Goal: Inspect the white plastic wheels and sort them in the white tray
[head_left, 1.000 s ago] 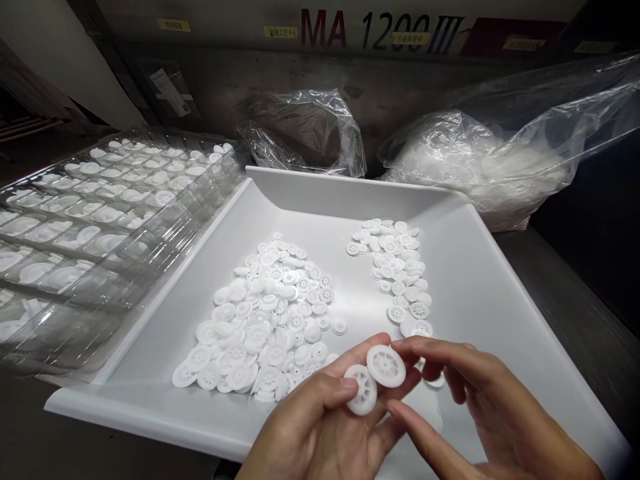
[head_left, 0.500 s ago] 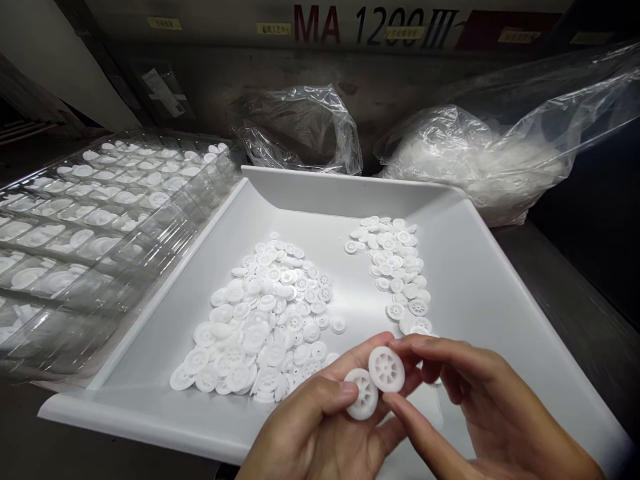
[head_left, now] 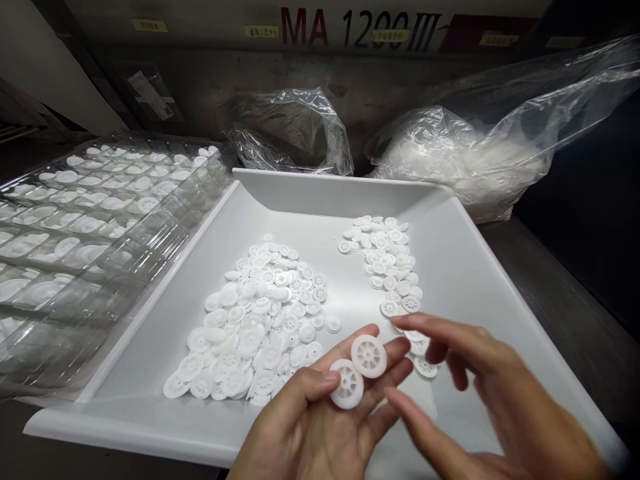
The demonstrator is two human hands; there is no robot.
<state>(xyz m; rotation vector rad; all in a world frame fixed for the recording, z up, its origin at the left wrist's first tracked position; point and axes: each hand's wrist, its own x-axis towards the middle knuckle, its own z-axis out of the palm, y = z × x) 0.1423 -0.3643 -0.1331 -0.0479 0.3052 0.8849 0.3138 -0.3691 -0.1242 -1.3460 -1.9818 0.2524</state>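
Two white plastic spoked wheels lie in my left hand (head_left: 310, 413). My thumb presses on the nearer wheel (head_left: 347, 384), and the farther wheel (head_left: 369, 356) rests across my fingers, overlapping its edge. To the right, my right hand (head_left: 500, 393) is apart from them, thumb and forefinger spread with nothing between. Beyond and left of my hands, a large pile of white wheels (head_left: 250, 320) covers part of the grey tray (head_left: 475, 280). A narrower heap of similar wheels (head_left: 387, 257) runs along the tray's right side, partly hidden by my right hand.
Left of the tray stands a clear compartmented plastic box (head_left: 100, 200) holding white parts. Behind the tray are a crumpled clear bag (head_left: 300, 133) and a bag filled with white pieces (head_left: 465, 160). A machine panel (head_left: 320, 67) closes off the back.
My right hand has let go of the farther wheel and drawn away to the right, its fingers opening. Both wheels stay in my left hand. The view has shifted slightly.
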